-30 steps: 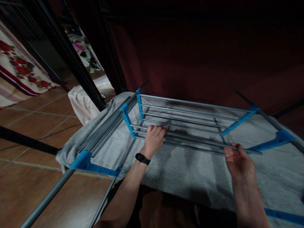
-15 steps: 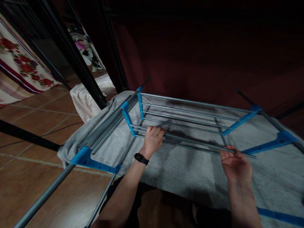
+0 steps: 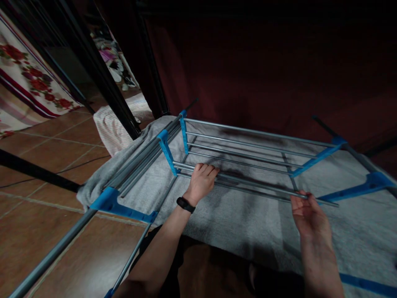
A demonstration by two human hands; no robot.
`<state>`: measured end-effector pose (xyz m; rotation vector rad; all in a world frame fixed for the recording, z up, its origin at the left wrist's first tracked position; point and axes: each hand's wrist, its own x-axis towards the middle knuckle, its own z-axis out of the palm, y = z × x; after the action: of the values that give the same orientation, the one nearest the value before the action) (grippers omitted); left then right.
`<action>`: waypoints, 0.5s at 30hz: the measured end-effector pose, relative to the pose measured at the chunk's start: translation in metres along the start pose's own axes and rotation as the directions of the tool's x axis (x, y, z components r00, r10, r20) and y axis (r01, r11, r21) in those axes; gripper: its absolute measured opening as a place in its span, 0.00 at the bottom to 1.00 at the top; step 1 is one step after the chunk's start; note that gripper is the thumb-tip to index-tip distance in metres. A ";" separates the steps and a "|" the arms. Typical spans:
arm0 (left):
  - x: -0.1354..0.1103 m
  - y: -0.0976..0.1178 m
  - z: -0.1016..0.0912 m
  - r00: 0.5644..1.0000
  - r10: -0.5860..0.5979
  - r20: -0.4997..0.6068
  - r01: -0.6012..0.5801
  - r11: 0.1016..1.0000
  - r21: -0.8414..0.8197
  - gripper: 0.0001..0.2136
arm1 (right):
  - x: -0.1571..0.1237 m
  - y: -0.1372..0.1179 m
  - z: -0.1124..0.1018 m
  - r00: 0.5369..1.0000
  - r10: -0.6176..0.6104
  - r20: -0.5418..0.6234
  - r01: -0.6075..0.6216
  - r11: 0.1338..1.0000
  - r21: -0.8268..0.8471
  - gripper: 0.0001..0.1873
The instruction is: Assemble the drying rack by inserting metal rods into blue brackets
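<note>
A folding drying rack (image 3: 242, 145) of grey metal rods and blue plastic joints lies flat on a grey towel (image 3: 217, 215) on the floor. My left hand (image 3: 201, 182), with a black wristband, is closed over the nearest rods close to a blue bracket (image 3: 167, 152). My right hand (image 3: 310, 215) holds the far end of one thin grey rod (image 3: 257, 190), fingers curled round it from below. That rod's right tip sticks out free, short of the blue arm (image 3: 353, 191).
Brown tiled floor (image 3: 46, 165) spreads to the left. A black post (image 3: 102, 87) and a pale folded cloth (image 3: 111, 128) stand behind the rack's left corner. A flowered cloth (image 3: 27, 82) hangs far left. A dark red surface fills the background.
The view has shifted slightly. My right hand slid a little left along the rod, then back; the rod's free tip moved with it. My left hand kept its grip.
</note>
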<state>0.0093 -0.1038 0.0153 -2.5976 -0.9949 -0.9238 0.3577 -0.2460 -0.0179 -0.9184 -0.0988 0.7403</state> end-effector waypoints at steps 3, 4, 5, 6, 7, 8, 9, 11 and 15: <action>0.000 -0.002 0.000 1.000 -0.011 0.002 0.011 1.000 -0.008 0.14 | 0.001 0.000 0.000 1.000 -0.005 0.012 0.005 1.000 0.001 0.03; -0.001 -0.002 0.000 1.000 -0.013 -0.001 0.013 1.000 -0.011 0.14 | 0.001 0.000 0.000 1.000 -0.007 0.019 0.007 1.000 0.001 0.03; -0.001 -0.003 0.000 1.000 -0.013 -0.006 0.013 1.000 -0.013 0.14 | 0.001 0.000 0.000 1.000 -0.009 0.029 0.009 1.000 0.001 0.04; -0.001 -0.004 0.000 1.000 -0.013 -0.012 0.013 1.000 -0.014 0.13 | 0.000 0.000 0.000 0.999 -0.014 0.040 0.014 1.000 -0.003 0.04; -0.001 -0.005 0.000 1.000 -0.013 -0.018 0.013 1.000 -0.013 0.13 | 0.000 0.000 -0.001 0.998 -0.021 0.053 0.021 1.000 -0.010 0.05; -0.001 -0.006 0.000 1.000 -0.014 -0.021 0.013 1.000 -0.012 0.13 | -0.001 0.000 -0.001 0.997 -0.028 0.072 0.030 0.999 -0.021 0.05; -0.001 -0.006 0.000 1.000 -0.015 -0.023 0.015 1.000 -0.011 0.13 | -0.001 0.000 -0.001 0.995 -0.037 0.094 0.041 0.999 -0.034 0.05; -0.002 -0.007 0.001 1.000 -0.017 -0.020 0.017 1.000 -0.009 0.13 | -0.002 0.000 -0.001 0.989 -0.052 0.138 0.061 0.996 -0.063 0.05; -0.003 -0.008 0.002 0.999 -0.017 -0.038 0.017 1.000 0.002 0.12 | -0.002 0.000 0.001 0.988 -0.049 0.145 0.061 0.995 -0.079 0.05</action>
<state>0.0030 -0.0989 0.0117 -2.5638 -1.0095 -0.9716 0.3559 -0.2473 -0.0167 -0.9381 -0.2820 0.7549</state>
